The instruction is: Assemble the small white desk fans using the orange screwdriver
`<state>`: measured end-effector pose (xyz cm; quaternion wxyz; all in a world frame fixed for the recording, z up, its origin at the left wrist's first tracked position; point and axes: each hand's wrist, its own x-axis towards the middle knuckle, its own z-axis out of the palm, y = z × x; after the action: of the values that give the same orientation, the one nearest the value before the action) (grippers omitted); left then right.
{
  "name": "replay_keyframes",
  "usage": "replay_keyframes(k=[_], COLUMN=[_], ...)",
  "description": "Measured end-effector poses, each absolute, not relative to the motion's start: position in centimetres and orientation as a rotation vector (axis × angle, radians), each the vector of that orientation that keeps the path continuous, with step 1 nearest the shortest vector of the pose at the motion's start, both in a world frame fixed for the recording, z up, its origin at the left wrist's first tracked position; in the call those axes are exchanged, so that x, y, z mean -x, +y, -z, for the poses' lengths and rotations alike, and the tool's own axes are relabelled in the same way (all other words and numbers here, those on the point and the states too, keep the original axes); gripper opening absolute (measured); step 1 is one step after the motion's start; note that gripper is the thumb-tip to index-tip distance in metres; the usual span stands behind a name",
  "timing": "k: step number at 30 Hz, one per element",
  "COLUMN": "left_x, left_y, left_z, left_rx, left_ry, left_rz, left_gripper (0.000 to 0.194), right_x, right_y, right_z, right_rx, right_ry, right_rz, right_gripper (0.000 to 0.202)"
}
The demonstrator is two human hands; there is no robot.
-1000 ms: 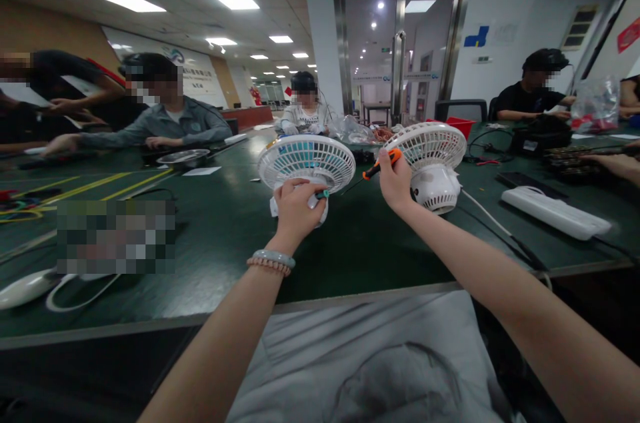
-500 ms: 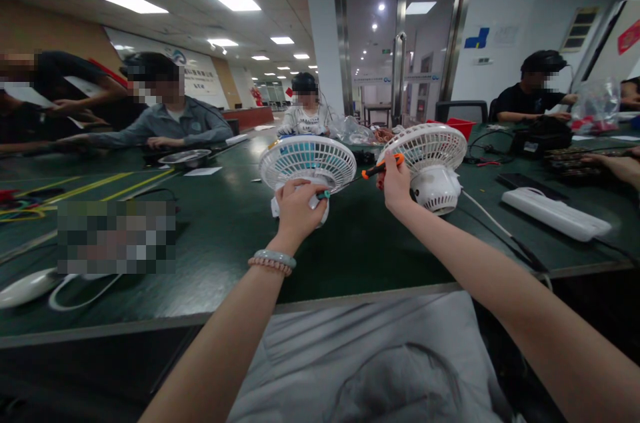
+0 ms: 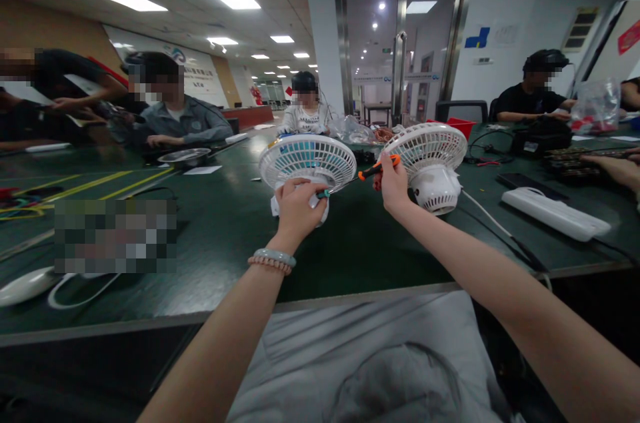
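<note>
Gripping an orange-and-black screwdriver in the right hand here, fingers curled in snug around the handle, with the thin shaft pointing left. The left hand is pretty narrow too: it's bunched up at the back of the left white fan, thumb and fingers closed in around a small teal piece that pokes out beside the fingertips. The screwdriver's shaft runs toward that teal bit, but honestly can't tell if the tip is touching it.

That fan sits on the green table right in front of the person, cage tipped upward, bluish stuff showing through the slats. A second white fan is just beside the right hand, partly behind it, with its cord trailing off to the right. Further right there's a white power strip lying on the table.
</note>
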<state>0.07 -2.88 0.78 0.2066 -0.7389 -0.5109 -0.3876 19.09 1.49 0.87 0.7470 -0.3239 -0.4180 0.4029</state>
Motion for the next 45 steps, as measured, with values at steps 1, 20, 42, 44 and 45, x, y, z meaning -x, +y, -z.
replay_keyframes(k=[1,20,42,44,45], left_x=[-0.1,-0.2,-0.1,-0.2,-0.2], left_y=[-2.9,-3.0,-2.9,-3.0,-3.0], left_z=[-0.8,-0.9,-0.8,-0.9,-0.9], left_rx=[2.061,2.064,2.066,2.068,2.070], left_ry=[-1.422,-1.467,-1.437,-1.449,-1.459], left_rz=[1.078,1.065,1.089,1.084,1.079], left_gripper=[0.022,0.022,0.023,0.023,0.023], right_x=[-19.1,-19.2,-19.7,-19.7,-19.7], right_y=[1.5,2.1,2.2,2.1,2.0], right_z=[-0.9,-0.4,-0.3,-0.4,-0.4], right_rx=[0.707,0.745,0.820,0.811,0.806], right_ry=[-0.916,-0.916,-0.980,-0.986,-0.986], right_rz=[-0.883,-0.922,-0.763,-0.754,-0.749], right_gripper=[0.042,0.039,0.033,0.033,0.033])
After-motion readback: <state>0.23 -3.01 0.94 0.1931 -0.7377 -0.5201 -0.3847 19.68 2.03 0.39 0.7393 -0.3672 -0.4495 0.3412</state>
